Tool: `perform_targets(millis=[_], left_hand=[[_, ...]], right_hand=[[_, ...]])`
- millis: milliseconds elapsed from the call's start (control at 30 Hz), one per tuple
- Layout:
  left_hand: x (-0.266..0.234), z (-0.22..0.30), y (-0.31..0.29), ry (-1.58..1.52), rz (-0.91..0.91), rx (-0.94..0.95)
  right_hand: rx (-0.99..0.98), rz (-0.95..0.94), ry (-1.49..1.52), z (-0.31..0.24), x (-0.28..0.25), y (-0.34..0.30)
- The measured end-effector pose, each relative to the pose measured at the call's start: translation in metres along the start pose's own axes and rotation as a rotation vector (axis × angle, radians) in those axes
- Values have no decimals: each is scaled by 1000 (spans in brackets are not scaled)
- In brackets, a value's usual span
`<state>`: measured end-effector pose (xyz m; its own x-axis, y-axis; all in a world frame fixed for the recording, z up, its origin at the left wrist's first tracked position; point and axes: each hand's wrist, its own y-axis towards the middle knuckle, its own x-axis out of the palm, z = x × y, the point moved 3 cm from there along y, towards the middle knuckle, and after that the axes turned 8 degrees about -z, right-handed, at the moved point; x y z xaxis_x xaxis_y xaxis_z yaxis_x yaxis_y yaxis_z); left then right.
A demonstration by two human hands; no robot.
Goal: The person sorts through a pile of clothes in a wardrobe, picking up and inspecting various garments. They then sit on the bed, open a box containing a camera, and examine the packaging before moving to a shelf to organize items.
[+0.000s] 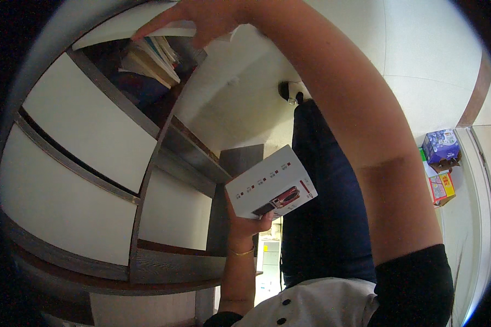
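My left hand grips a white box by its lower edge, its thumb on the front. A red-and-black device and small printed lines mark the box's face, which tilts up to the right. My right arm reaches across to the upper left. There my right hand lies over the edge of a white panel, index finger and thumb stretched apart; its other fingers are hard to see. Under this panel, several books lean together inside a dark cabinet compartment.
White cabinet fronts in dark wood-grain frames fill the left side. My dark-trousered leg stands on a pale floor. At the right are a purple carton and a yellow-and-red box beside a pale ledge.
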<state>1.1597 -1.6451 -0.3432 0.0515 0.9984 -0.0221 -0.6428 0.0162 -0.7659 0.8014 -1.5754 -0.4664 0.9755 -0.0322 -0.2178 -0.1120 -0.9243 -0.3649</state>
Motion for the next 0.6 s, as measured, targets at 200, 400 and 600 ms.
perform_targets(millis=[200,400,600], left_hand=[[-4,0,2,68,-54,107],[-2,-16,-11,-5,32,97],[-10,-32,-27,-2,169,158]], right_hand=[[58,131,33,-8,26,7],[-41,372,102,0,119,66],[90,-232,266,-11,238,98]])
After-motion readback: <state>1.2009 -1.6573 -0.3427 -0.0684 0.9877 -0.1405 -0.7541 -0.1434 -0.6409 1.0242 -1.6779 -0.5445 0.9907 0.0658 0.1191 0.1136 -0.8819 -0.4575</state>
